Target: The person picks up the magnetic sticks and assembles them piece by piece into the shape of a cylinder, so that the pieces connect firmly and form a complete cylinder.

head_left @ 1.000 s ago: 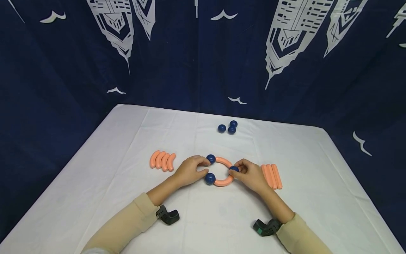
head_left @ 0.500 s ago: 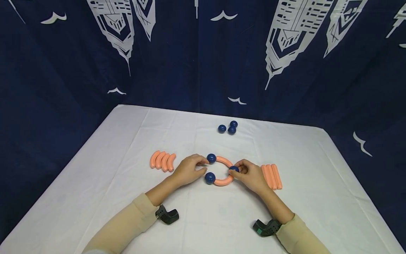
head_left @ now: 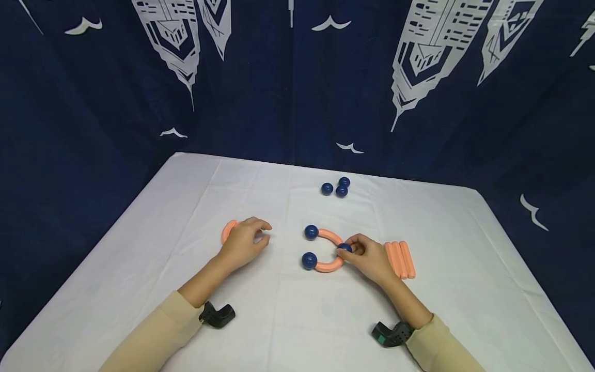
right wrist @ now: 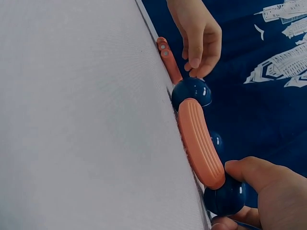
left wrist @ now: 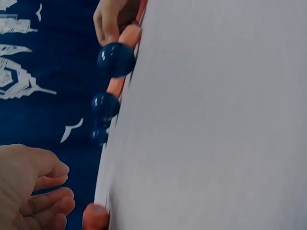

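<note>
From left to right, a beige sleeve (head_left: 153,330) is lying over the near left of the white table (head_left: 279,330), with a black device (head_left: 218,316) sitting at its cuff. Orange curved rods (head_left: 227,231) are lying at the table's left; the left hand (head_left: 243,243) is hanging over them and hiding most, so I am not able to count them. That hand is holding nothing, its fingers bending loosely with a gap between thumb and index. Mid-table, an orange and blue C is lying with its gap facing left: an upper ball (head_left: 311,232) and a lower ball (head_left: 309,261) are ending its far arc (head_left: 330,236) and near arc (head_left: 329,266), both meeting a right ball (head_left: 344,248). The right wrist view is showing grooves along the near arc. Farther back, three more balls (head_left: 341,191) are clustering. The right hand (head_left: 370,258) is pinching the right ball between thumb and fingers. Just beside it, straight rods (head_left: 401,260) are lying side by side, also orange. A second device (head_left: 392,334) is sitting at the right cuff (head_left: 425,336). Behind the table, a navy curtain (head_left: 297,93) is hanging, bearing white building and bird prints.
</note>
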`<state>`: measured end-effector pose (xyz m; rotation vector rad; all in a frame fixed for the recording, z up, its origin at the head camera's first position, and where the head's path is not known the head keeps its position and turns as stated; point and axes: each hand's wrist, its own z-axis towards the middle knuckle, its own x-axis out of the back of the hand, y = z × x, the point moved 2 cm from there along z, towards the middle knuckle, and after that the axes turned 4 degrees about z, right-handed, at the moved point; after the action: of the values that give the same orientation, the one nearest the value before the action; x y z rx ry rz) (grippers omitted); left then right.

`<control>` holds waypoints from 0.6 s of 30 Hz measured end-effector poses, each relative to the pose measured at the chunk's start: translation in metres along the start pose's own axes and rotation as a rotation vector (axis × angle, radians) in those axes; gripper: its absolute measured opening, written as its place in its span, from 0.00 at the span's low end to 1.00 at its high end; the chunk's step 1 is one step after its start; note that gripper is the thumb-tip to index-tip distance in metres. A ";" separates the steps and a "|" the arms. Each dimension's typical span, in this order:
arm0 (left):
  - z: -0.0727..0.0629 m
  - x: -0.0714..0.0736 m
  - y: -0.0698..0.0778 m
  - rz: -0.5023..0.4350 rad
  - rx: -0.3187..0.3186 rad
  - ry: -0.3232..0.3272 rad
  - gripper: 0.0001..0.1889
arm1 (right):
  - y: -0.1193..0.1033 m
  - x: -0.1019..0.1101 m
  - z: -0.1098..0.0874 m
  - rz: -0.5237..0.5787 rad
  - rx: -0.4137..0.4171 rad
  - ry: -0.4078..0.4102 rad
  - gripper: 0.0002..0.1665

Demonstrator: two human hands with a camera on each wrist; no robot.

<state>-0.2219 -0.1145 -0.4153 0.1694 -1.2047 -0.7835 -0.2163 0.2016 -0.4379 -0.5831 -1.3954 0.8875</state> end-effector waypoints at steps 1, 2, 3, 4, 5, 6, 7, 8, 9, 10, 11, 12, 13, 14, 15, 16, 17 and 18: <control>-0.001 0.003 -0.003 0.007 0.018 0.011 0.09 | 0.000 0.000 0.000 0.002 -0.001 0.000 0.18; -0.001 0.006 -0.005 0.016 0.031 0.023 0.09 | 0.000 0.000 0.000 0.003 0.000 0.000 0.18; -0.002 0.008 -0.008 0.022 0.046 0.033 0.08 | 0.000 0.000 0.000 0.004 0.002 0.000 0.18; -0.002 0.010 -0.010 0.030 0.061 0.041 0.08 | -0.001 0.000 -0.001 0.003 0.005 0.001 0.18; -0.002 0.011 -0.012 0.040 0.078 0.048 0.07 | -0.001 0.000 -0.001 0.002 0.006 0.002 0.18; -0.002 0.013 -0.013 0.047 0.095 0.048 0.07 | -0.001 0.000 -0.001 0.002 0.007 0.003 0.18; -0.002 0.014 -0.014 0.054 0.110 0.045 0.06 | -0.001 0.000 -0.001 0.000 0.009 0.004 0.18; -0.002 0.014 -0.015 0.067 0.116 0.038 0.06 | -0.001 0.000 0.000 -0.001 0.010 0.005 0.18; -0.002 0.015 -0.015 0.076 0.125 0.028 0.05 | 0.000 0.000 0.000 -0.004 0.009 0.006 0.17; -0.002 0.015 -0.015 0.088 0.129 0.020 0.05 | 0.000 -0.001 0.000 -0.005 0.009 0.006 0.18; -0.002 0.015 -0.015 0.101 0.130 0.013 0.05 | 0.001 -0.001 0.000 -0.007 0.009 0.008 0.17; -0.002 0.015 -0.015 0.115 0.128 0.006 0.05 | 0.001 -0.001 0.000 -0.008 0.010 0.010 0.18; -0.002 0.015 -0.015 0.130 0.122 0.004 0.05 | 0.001 -0.001 0.000 -0.010 0.013 0.012 0.18; -0.003 0.014 -0.015 0.142 0.116 0.003 0.05 | 0.001 -0.001 0.000 -0.010 0.016 0.015 0.18; -0.003 0.014 -0.015 0.153 0.113 0.003 0.06 | 0.001 -0.001 0.000 -0.009 0.016 0.017 0.18; -0.003 0.013 -0.016 0.164 0.109 0.004 0.06 | 0.001 -0.001 0.000 -0.008 0.017 0.018 0.18; -0.003 0.013 -0.016 0.173 0.109 0.003 0.06 | 0.001 -0.001 -0.001 -0.009 0.018 0.018 0.18; -0.003 0.012 -0.016 0.179 0.112 -0.001 0.07 | 0.001 -0.001 -0.001 -0.009 0.016 0.019 0.18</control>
<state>-0.2248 -0.1344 -0.4151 0.1509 -1.2468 -0.5601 -0.2158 0.2014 -0.4396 -0.5714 -1.3718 0.8835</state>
